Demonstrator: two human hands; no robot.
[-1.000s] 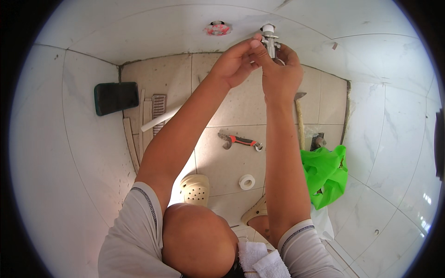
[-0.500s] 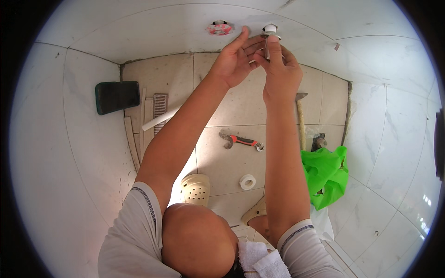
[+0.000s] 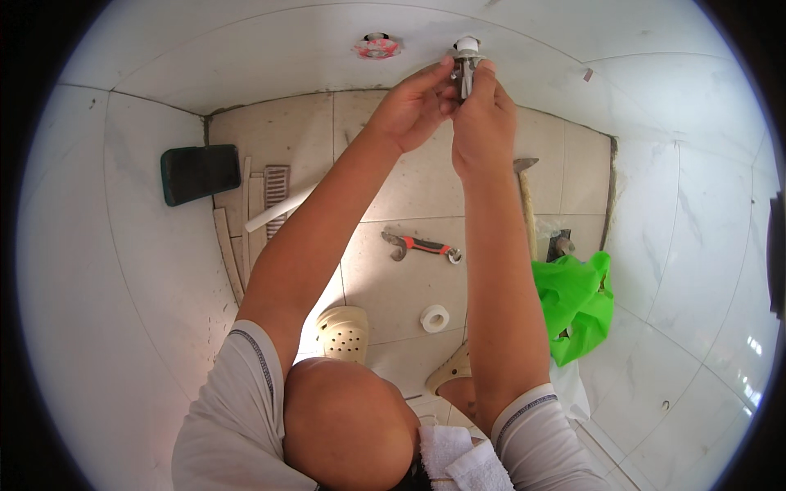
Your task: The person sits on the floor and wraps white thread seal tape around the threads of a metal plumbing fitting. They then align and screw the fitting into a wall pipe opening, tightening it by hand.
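Observation:
At the far wall, a chrome valve-like fitting (image 3: 467, 75) with a round metal flange sits at a wall opening, a white piece (image 3: 467, 44) showing between flange and wall. My left hand (image 3: 413, 110) pinches its left side, thumb up near the flange and fingers curled below. My right hand (image 3: 485, 123) grips it from the right, thumb along its body. The fitting's lower end is partly hidden by my fingers. Left of it, a second wall outlet (image 3: 377, 47) has a red-marked surround.
On the tiled floor lie an adjustable red-and-black wrench (image 3: 422, 245), a roll of white tape (image 3: 435, 318), a hammer (image 3: 526, 196) and a green bag (image 3: 575, 304). At left are a phone (image 3: 201, 174), a white pipe (image 3: 280, 211), a drain grate (image 3: 277, 192) and tile strips (image 3: 229, 254).
My left hand has closed in from a looser, more open pose onto the fitting. My right hand has shifted slightly, leaving more of the fitting's body visible.

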